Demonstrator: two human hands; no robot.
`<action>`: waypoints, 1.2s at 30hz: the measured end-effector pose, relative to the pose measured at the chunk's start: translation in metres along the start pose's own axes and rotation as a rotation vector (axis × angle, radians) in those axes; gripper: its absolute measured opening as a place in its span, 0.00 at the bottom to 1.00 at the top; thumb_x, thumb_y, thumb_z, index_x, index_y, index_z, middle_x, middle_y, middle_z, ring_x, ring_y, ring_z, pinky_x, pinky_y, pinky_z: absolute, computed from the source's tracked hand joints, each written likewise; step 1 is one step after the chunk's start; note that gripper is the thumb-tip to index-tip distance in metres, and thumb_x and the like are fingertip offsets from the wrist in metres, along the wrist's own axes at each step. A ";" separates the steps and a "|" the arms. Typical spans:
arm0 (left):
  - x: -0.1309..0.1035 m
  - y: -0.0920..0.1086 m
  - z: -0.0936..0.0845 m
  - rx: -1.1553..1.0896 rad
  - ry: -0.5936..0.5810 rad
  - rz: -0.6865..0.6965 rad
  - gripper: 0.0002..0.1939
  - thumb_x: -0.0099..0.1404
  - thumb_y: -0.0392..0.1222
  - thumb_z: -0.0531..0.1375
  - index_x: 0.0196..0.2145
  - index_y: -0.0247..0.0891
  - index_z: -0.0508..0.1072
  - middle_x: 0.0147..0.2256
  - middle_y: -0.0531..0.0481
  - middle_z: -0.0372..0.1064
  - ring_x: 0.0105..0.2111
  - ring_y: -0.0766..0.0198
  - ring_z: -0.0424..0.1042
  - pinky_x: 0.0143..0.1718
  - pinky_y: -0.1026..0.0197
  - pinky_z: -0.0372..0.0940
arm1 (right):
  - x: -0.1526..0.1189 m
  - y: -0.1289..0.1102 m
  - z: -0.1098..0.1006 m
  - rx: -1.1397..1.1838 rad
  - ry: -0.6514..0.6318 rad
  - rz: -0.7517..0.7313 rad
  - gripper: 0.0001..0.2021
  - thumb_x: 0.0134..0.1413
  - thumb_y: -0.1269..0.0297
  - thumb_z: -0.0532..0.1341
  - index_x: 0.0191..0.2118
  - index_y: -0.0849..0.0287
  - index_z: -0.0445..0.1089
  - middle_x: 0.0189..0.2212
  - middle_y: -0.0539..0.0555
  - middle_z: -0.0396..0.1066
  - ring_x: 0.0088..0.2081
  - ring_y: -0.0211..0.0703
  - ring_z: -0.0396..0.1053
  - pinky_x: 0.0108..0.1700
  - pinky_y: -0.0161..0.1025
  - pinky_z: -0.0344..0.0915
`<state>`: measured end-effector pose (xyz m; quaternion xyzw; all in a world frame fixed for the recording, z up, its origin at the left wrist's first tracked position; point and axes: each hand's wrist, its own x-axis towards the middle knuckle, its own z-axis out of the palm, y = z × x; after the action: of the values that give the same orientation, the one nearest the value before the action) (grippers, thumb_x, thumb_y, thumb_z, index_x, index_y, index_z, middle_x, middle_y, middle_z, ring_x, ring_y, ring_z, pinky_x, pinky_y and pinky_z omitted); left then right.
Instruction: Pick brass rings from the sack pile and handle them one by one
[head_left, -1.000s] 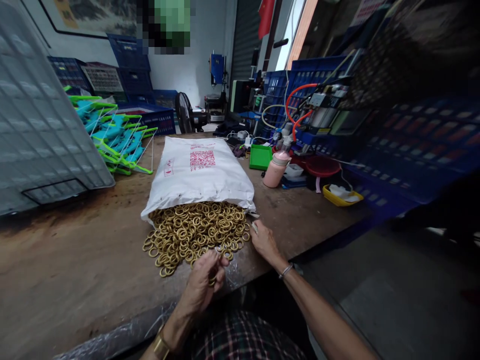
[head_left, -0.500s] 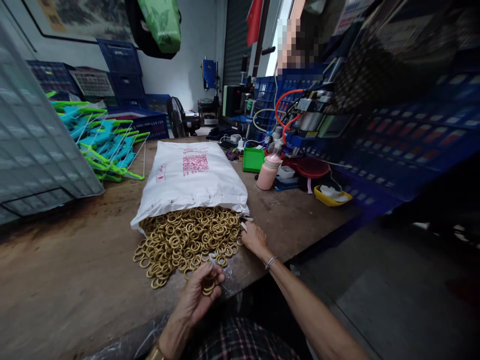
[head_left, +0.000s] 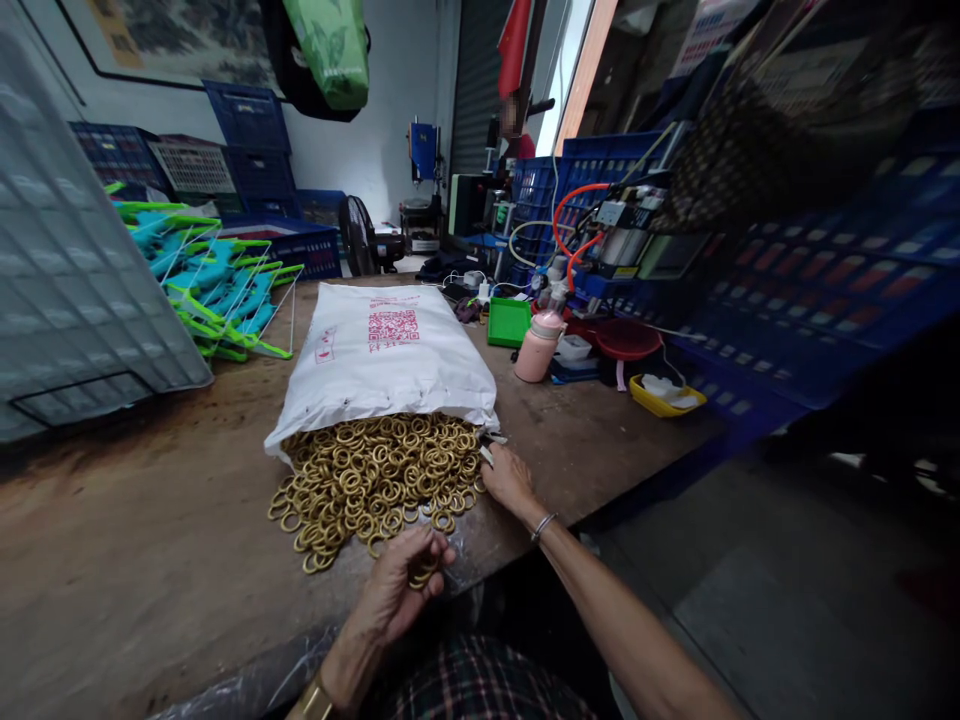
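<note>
Gold-coloured rings (head_left: 375,480) spill in a heap from the mouth of a white sack (head_left: 442,350) with red print, which lies flat on the worktable (head_left: 600,420). In front of the heap, my left hand (head_left: 409,570) is curled round a few gold rings (head_left: 424,573), part of them hidden by the fingers. My right hand (head_left: 511,478) rests at the heap's right edge, by the sack's corner, its fingers bent and mostly hidden from me. Something pale shows at its fingertips, with a small dark object (head_left: 491,437) just beyond; what the fingers hold is unclear.
Blue-and-green plastic hangers (head_left: 232,290) and a translucent crate (head_left: 97,300) stand at left. To the right of the sack are a green tray (head_left: 510,322), a pink bottle (head_left: 538,348), a red dish (head_left: 630,340) and a yellow tray (head_left: 664,398). Blue crates (head_left: 795,310) line the right side.
My left hand has turned slightly, so its rings show less. My right hand stays by the sack's corner. The view has shifted a little, and the person at the back right is gone from there.
</note>
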<state>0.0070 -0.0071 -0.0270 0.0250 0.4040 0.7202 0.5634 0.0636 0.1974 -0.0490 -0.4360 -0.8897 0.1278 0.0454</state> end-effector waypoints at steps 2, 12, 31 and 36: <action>0.002 -0.001 -0.001 0.018 -0.017 0.024 0.16 0.48 0.47 0.67 0.22 0.34 0.65 0.22 0.55 0.62 0.23 0.71 0.64 0.16 0.71 0.54 | -0.001 0.002 0.000 0.023 0.031 0.004 0.09 0.53 0.69 0.51 0.39 0.60 0.65 0.34 0.58 0.72 0.34 0.44 0.69 0.30 0.35 0.53; 0.017 0.003 0.004 0.412 0.202 0.267 0.21 0.55 0.55 0.59 0.41 0.39 0.64 0.17 0.61 0.56 0.14 0.73 0.53 0.14 0.71 0.47 | -0.044 -0.026 -0.013 0.507 0.160 -0.506 0.06 0.54 0.67 0.51 0.33 0.60 0.64 0.27 0.52 0.66 0.30 0.37 0.63 0.34 0.33 0.58; 0.006 0.010 -0.003 0.651 0.178 0.442 0.12 0.58 0.49 0.56 0.26 0.37 0.67 0.20 0.56 0.60 0.21 0.70 0.57 0.23 0.67 0.54 | -0.061 -0.059 0.005 0.832 -0.204 -0.354 0.15 0.54 0.55 0.50 0.22 0.58 0.55 0.18 0.44 0.54 0.22 0.33 0.52 0.26 0.32 0.52; 0.004 0.010 -0.004 0.390 0.056 0.237 0.15 0.57 0.53 0.57 0.26 0.38 0.63 0.19 0.59 0.57 0.15 0.74 0.51 0.16 0.69 0.43 | -0.060 -0.059 0.002 0.863 -0.209 -0.341 0.14 0.54 0.56 0.49 0.22 0.58 0.58 0.19 0.46 0.57 0.23 0.34 0.55 0.27 0.32 0.54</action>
<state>-0.0045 -0.0064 -0.0248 0.1607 0.5454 0.6899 0.4481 0.0549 0.1152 -0.0331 -0.2098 -0.8139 0.5196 0.1531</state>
